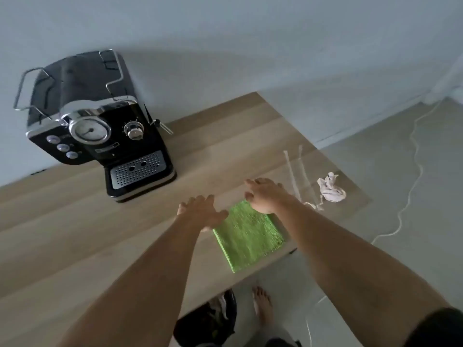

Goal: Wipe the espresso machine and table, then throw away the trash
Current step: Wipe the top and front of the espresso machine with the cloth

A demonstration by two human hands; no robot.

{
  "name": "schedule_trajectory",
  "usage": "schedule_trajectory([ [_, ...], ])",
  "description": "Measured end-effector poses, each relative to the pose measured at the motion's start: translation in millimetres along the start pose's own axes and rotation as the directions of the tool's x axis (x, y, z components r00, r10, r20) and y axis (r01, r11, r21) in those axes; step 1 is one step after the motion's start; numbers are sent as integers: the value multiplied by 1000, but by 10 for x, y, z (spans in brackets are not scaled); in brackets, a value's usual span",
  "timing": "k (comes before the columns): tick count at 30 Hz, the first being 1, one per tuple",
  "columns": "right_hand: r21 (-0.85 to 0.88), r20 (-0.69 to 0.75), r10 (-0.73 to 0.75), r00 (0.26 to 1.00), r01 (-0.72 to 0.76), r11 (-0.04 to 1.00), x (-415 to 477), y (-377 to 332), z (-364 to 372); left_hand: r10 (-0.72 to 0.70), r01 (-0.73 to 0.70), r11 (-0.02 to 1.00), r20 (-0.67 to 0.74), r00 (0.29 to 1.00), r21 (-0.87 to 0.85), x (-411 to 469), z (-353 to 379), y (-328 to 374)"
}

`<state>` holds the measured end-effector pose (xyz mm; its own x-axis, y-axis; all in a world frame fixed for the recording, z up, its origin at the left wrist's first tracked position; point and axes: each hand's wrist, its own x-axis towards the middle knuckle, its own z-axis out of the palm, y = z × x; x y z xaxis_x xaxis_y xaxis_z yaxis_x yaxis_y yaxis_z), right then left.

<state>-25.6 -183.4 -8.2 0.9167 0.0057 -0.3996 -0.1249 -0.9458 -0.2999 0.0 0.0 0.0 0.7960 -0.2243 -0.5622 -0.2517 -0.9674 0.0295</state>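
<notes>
Both my forearms reached out, palms down. My left grip [200, 211] lay flat with fingers straight and spread, its thumb side at the left edge of the green cloth [248, 236]. My right grip [265, 194] hung loosely spread over the cloth's far corner, pinching nothing. The cloth was folded square and nubbly, lying close to the near edge of the tabletop [100, 234]. Bare wood ran from it to the black espresso machine [100, 136] at far left. A crumpled tissue [330, 187] sat near the right edge.
</notes>
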Motion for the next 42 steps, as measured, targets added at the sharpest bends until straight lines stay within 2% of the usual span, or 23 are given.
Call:
schedule_trajectory([
  [3,-85,39,-9,999,12,996,14,42,156,-10,11,988,-7,1000,154,26,105,49],
  [9,-165,-25,-39,999,34,986,79,97,312,-110,121,988,-107,988,101,55,170,127],
  [13,-152,-40,-37,998,31,988,106,76,335,-101,113,991,-145,984,73,70,154,129],
  [22,-90,59,-139,989,144,986,36,-199,144,42,-53,994,-115,992,-96,-50,-162,95],
  [28,2,162,-48,986,48,999,-119,-310,-265,202,-198,950,-7,979,-243,-202,-554,-13],
  [31,3,182,-22,983,21,1000,-249,-370,-586,267,-257,927,-1,964,-274,-359,-795,-93],
  [35,10,101,-30,994,29,1000,-437,-575,-1025,312,-323,906,-82,946,-275,-591,-1137,-262],
  [38,77,-9,-41,999,41,996,-539,-802,-1329,324,-356,899,-160,932,-254,-810,-1428,-445],
  [42,27,-188,-86,979,92,995,-570,-1200,-1722,282,-371,888,-316,906,-273,-1053,-1831,-778],
])
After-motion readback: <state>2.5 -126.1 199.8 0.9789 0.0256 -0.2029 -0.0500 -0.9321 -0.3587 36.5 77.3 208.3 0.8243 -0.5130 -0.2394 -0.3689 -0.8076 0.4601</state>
